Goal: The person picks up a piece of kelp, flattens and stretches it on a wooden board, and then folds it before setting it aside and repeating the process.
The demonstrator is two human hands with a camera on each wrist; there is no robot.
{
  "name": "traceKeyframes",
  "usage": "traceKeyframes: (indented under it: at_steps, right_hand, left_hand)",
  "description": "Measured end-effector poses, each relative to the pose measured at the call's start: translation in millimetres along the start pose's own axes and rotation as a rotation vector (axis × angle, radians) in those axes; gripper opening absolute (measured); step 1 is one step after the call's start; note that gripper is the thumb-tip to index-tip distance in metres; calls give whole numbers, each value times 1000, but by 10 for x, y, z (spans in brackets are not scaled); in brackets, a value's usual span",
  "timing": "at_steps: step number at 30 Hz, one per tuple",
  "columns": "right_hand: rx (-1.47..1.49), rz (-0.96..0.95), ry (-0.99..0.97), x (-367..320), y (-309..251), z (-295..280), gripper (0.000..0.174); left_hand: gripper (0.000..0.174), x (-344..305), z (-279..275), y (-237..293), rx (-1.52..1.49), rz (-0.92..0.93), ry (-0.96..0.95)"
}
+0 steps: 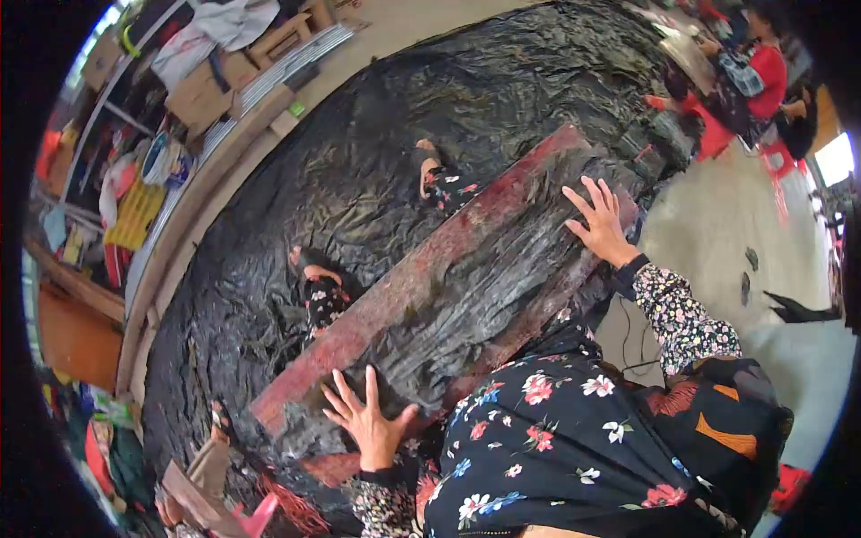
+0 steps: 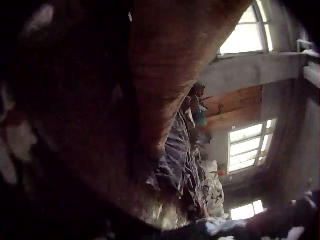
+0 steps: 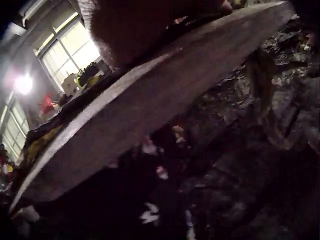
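A long reddish wooden board (image 1: 339,348) lies slantwise across the person's lap, with a wrinkled, wet-looking dark sheet (image 1: 475,300) spread along its top. At the near left end, the left hand (image 1: 369,430) rests on the sheet with its fingers spread, palm down. Toward the far right end, the right hand (image 1: 604,224) touches the same sheet, its fingers straight and apart. Neither hand grips anything. In the right wrist view the board's pale edge (image 3: 130,107) runs just below the hand. The left wrist view is mostly dark, filled by the hand's skin (image 2: 170,55).
Black crumpled sheeting (image 1: 359,161) covers the floor around the board. Two bare feet (image 1: 429,170) show beyond it. Shelves with cardboard boxes (image 1: 199,100) and a bucket (image 1: 163,161) line the left. Another person in red (image 1: 768,88) sits at the upper right.
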State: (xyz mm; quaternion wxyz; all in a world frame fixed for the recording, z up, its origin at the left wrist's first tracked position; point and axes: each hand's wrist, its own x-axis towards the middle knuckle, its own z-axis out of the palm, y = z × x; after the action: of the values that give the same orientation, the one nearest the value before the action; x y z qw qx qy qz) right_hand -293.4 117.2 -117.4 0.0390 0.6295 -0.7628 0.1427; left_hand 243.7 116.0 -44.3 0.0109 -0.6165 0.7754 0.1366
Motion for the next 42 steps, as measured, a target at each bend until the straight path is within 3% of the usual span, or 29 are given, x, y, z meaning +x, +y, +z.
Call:
traceKeyframes:
  at_steps: [6, 10, 13, 18, 23, 24, 25, 27, 33, 35, 40, 42]
  right_hand:
    - [42, 54, 42, -93, 388, -46, 51]
    - [-31, 5, 160, 91, 313, -166, 37]
    - [309, -182, 177, 340, -439, -269, 18]
    - [783, -429, -218, 582, -1887, -322, 17]
    - [887, -913, -396, 844, -3179, 107, 20]
    - [934, -937, -485, 852, -3408, 189, 24]
    - [760, -914, -569, 846, -3578, 213, 28]
    - [745, -1025, -571, 816, -3844, 413, 33]
    - [485, -859, -778, 703, -4305, 355, 35]
    - [613, -876, -902, 740, -4332, 396, 30]
    - [691, -886, -924, 771, -4314, 462, 24]
    - [947, -669, -952, 724, -4321, 451, 20]
  left_hand:
    - [119, -49, 160, -10, -13, -50, -23]
    - [73, 127, 107, -11, -102, 117, 311]
    - [58, 118, 419, -201, -134, 190, 498]
    - [67, 34, 588, -43, -103, 47, 397]
    - [59, -10, 605, -53, -105, 17, 322]
    - [58, -17, 568, -48, -123, 16, 318]
    - [58, -14, 549, -49, -143, 20, 313]
    - [57, -10, 584, -72, -168, 13, 316]
    - [58, -32, 610, -98, -202, 3, 348]
    - [59, -28, 619, -112, -202, 11, 347]
    - [58, -24, 642, -113, -202, 22, 372]
    - [57, -21, 635, -110, -176, 13, 366]
